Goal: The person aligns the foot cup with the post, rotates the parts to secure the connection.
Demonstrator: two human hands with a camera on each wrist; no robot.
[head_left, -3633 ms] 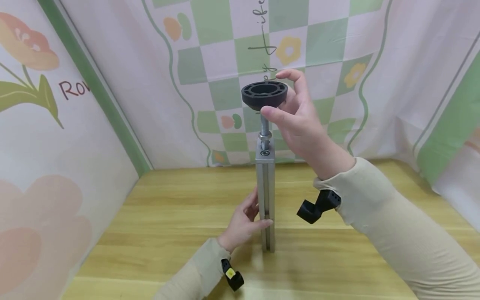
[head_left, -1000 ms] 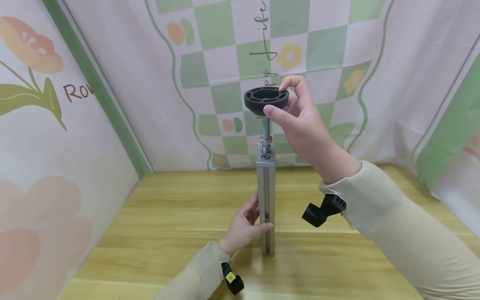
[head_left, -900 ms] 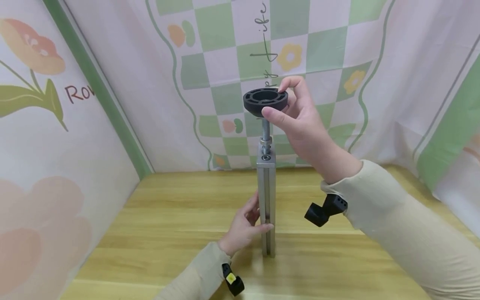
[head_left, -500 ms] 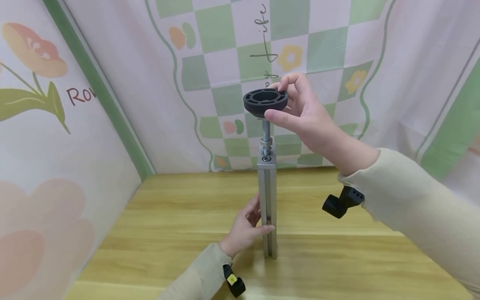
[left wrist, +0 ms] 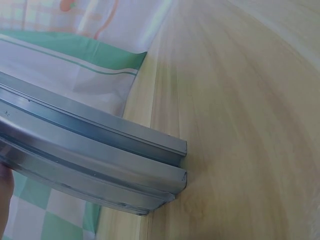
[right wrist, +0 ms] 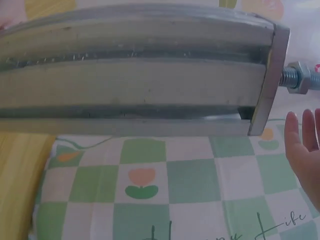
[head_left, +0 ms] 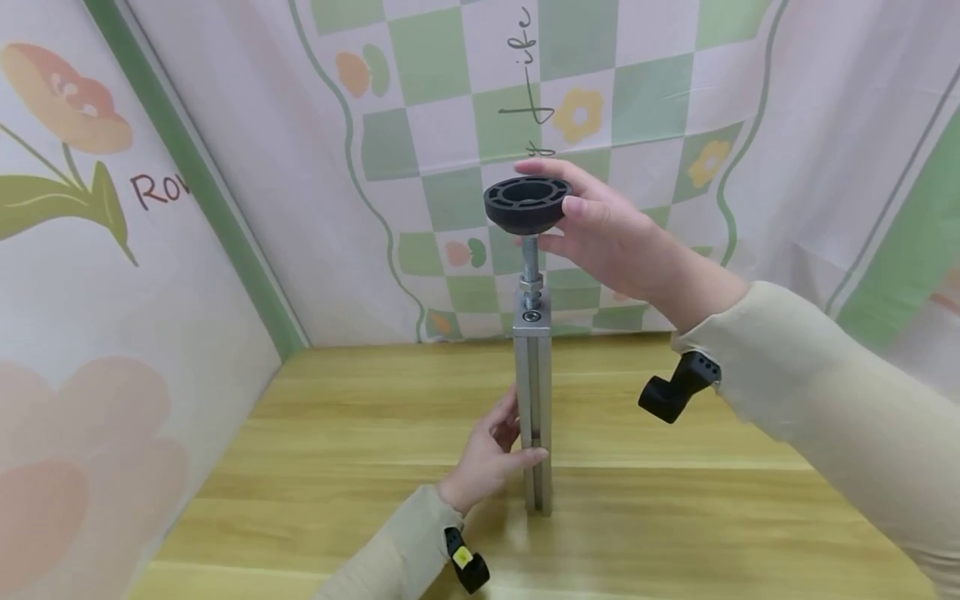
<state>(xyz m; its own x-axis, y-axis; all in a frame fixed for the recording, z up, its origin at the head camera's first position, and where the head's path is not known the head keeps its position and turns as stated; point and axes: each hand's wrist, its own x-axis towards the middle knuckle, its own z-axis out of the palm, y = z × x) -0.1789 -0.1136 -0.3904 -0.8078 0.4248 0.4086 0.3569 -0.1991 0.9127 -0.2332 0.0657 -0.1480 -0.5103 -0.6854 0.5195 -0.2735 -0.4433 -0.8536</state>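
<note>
An aluminium profile [head_left: 534,408] stands upright on the wooden table, grooves along its sides and an end plate [head_left: 532,323] on top. From the plate rises a threaded rod [head_left: 530,257] with a hex nut [head_left: 531,284] on it, topped by a black round levelling foot [head_left: 527,218]. My left hand [head_left: 483,462] grips the profile low down, thumb across its front face, other fingers mostly hidden behind. My right hand [head_left: 618,237] holds the foot from the right: thumb at the rim, one finger along its back edge, others beneath. In the right wrist view, fingers [right wrist: 309,132] show beside the nut [right wrist: 298,78].
The wooden table [head_left: 337,433] extends to both sides of the profile. A printed curtain [head_left: 435,125] hangs close behind the table, another [head_left: 90,275] along the left. Black mounts [head_left: 678,387] are strapped to both sleeves.
My right hand has shifted its hold on the foot: the thumb moved from the front to the right rim, and a finger now reaches along the back. My left hand keeps its grip.
</note>
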